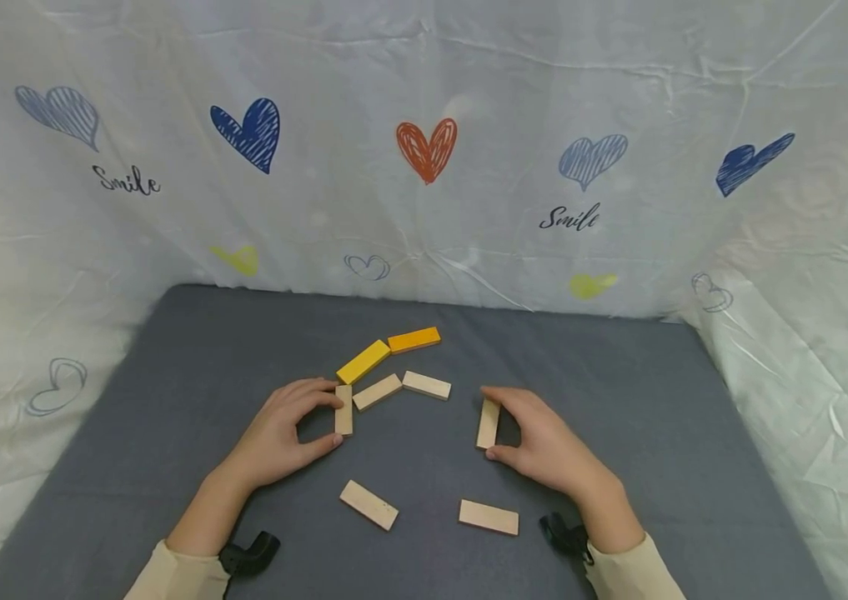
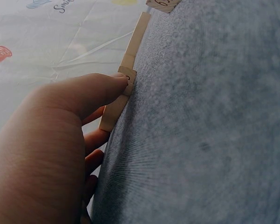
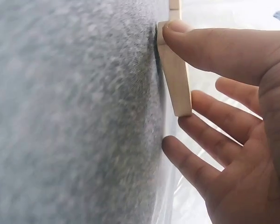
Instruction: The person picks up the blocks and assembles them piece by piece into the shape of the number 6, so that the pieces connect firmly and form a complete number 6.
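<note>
Eight small wooden blocks lie on the grey tabletop (image 1: pixel 664 417). Left hand (image 1: pixel 273 439): thumb and fingers pinch one plain block, item A (image 1: pixel 344 412), by its ends, nearer the tabletop's left edge than its right. Right hand (image 1: pixel 544 439): thumb at the near end and forefinger at the far end pinch a second plain block, item B (image 1: pixel 489 423), nearer the right edge; in the right wrist view its other fingers are spread. Closest to the far edge is an orange block (image 1: pixel 413 340), its end meeting a yellow block (image 1: pixel 363 362) that slants down to the far end of item A; contact there cannot be confirmed. Inside that line, two plain blocks (image 1: pixel 378 392) meet end to end. Two further plain blocks (image 1: pixel 368 505) lie well apart, farthest from the far edge. Legible writing: "Smile" twice, in black script on the white curtain (image 1: pixel 499 100) behind the far edge, among printed hearts (image 1: pixel 427 152). In the left wrist view, block ends bear dark printed characters; one is partly covered by the thumb, and neither reads with certainty.
</note>
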`<action>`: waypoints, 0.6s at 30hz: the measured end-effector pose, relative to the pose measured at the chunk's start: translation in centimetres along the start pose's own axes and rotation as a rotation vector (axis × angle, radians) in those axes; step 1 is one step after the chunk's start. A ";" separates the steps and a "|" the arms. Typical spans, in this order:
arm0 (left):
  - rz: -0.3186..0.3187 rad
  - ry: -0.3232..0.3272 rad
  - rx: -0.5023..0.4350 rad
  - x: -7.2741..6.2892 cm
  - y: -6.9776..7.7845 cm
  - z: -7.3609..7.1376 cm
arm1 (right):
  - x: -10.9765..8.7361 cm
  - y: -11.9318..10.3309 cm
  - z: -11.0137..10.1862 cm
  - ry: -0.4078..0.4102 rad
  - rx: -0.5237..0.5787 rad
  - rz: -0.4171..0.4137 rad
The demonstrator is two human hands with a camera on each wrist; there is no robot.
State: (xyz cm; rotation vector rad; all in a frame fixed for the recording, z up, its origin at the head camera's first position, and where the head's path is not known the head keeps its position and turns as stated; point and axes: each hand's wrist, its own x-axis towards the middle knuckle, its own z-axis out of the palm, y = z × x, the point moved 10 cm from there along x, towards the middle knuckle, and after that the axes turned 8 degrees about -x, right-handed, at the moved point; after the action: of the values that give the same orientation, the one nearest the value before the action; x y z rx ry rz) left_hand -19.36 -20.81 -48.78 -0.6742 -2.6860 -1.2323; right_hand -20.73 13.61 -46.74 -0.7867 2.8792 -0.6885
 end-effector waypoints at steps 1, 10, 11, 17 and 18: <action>0.001 0.001 0.001 0.0 0.0 0.0 | 0.2 -0.1 0.0 -0.004 0.005 0.001; -0.014 -0.005 0.006 0.0 -0.1 0.0 | 1.2 -1.3 0.5 -0.039 0.031 -0.023; -0.016 -0.005 0.005 0.0 -0.1 0.0 | 1.3 -1.4 0.6 -0.043 0.033 -0.023; -0.016 -0.004 0.004 0.0 -0.1 0.0 | 1.8 -2.1 1.0 -0.067 0.058 -0.021; -0.017 -0.005 0.002 0.0 -0.1 0.0 | 1.9 -2.2 1.1 -0.070 0.064 -0.025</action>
State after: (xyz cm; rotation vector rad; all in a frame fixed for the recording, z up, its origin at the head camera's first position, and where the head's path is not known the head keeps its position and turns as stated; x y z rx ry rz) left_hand -19.40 -20.92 -48.85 -0.6558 -2.7023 -1.2334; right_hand -21.10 10.51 -46.67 -0.8230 2.7746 -0.7366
